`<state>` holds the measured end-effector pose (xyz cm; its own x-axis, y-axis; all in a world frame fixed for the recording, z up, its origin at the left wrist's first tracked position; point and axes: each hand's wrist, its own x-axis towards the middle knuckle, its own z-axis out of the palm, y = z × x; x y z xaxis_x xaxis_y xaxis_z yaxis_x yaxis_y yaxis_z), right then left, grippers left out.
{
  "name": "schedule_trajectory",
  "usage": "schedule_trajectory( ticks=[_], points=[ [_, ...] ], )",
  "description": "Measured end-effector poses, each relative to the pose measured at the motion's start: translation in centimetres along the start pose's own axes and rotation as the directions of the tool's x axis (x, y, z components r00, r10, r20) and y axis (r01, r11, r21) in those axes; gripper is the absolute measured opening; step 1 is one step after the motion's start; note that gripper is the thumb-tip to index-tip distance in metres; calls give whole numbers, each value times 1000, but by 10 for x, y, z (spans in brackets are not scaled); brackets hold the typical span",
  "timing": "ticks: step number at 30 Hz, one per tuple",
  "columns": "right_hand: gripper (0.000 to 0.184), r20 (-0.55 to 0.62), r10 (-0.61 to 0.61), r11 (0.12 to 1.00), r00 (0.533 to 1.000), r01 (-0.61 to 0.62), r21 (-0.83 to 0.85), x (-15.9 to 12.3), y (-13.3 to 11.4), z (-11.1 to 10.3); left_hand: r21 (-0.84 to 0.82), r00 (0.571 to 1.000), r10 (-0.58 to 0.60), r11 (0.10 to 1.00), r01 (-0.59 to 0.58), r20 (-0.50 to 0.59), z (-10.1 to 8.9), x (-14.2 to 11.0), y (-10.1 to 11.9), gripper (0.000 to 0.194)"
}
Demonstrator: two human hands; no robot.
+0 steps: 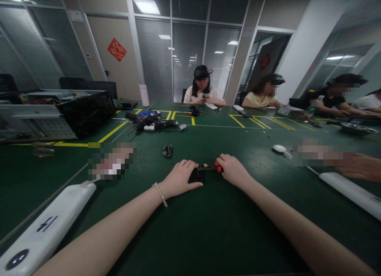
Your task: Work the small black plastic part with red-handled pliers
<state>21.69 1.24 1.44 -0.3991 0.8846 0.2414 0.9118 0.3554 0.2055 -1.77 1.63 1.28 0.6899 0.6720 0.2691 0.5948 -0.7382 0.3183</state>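
Observation:
My left hand [178, 179], with a beaded bracelet on the wrist, is closed around a small black part [196, 177] low over the green table [205, 236]. What kind of part it is I cannot make out. In my right hand [233, 171] are pliers with red handles [219, 167]. Their dark jaws point left and reach the black part's upper edge, where a small pale bit shows. The palm hides most of the handles. A small dark, ridged piece [167, 150] lies apart, beyond my left hand.
Long white devices [50, 228] lie at left and right. Toward the back are a heap of black cables and tools [153, 121], a computer case [80, 113] and a pink bottle [144, 95]. Several people sit around the table; another person's hand [363, 167] reaches in at right.

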Motion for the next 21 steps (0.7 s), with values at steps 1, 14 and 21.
schedule_trajectory(
  ticks=[1,14,21],
  points=[
    [31,-6,-4,1000,1000,4,2,0,0,0,0,1000,-1,1000,1,0,0,0,0,55],
    [32,-10,-13,1000,1000,13,5,0,0,-1,-2,1000,-14,1000,14,13,0,0,1,53],
    [31,-5,-37,999,999,37,5,1,2,1,8,1000,-2,1000,2,2,1,0,0,53]
  ],
)
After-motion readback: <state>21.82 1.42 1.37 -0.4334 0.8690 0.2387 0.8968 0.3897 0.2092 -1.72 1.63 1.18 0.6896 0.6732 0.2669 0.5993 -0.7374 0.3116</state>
